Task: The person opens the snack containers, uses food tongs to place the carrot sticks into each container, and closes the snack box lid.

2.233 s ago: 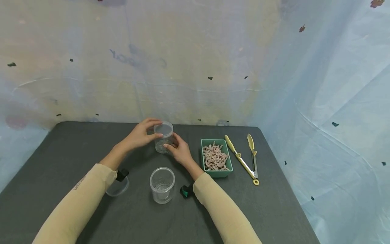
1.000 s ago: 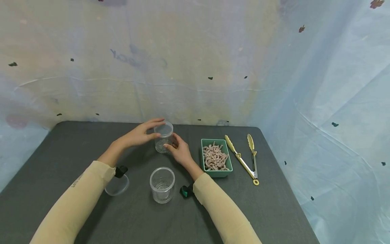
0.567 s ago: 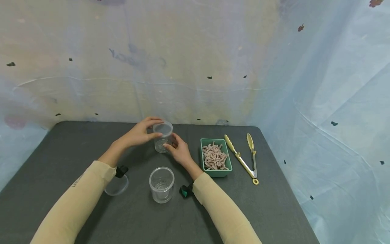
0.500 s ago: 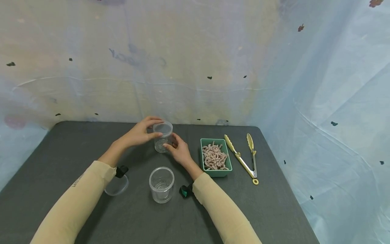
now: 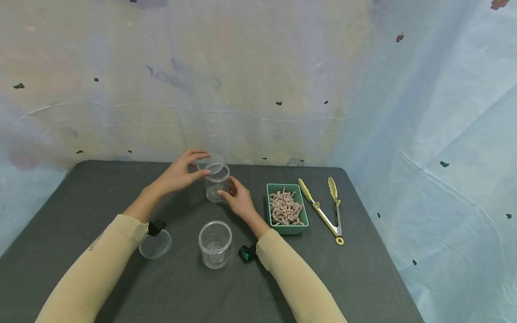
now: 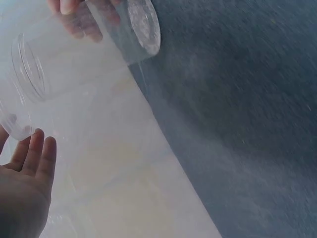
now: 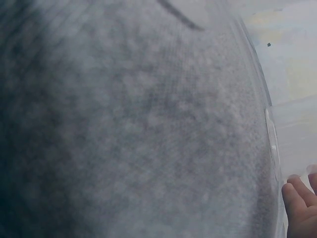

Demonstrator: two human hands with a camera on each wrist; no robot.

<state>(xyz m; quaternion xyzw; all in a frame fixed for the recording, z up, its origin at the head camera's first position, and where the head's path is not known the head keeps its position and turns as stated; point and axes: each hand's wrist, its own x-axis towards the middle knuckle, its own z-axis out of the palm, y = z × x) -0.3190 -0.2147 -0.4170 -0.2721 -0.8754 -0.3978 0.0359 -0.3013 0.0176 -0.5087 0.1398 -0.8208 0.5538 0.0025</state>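
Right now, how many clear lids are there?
2: one lid is in the left hand, by the far jar; the other lid lies on the table, left of the near jar.

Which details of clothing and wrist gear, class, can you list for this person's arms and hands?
The left hand and right hand are bare, without gloves. The left sleeve and right sleeve are long and pale yellow; small dark lettering marks the left. A black item sits by each cuff, the right one with a green patch.
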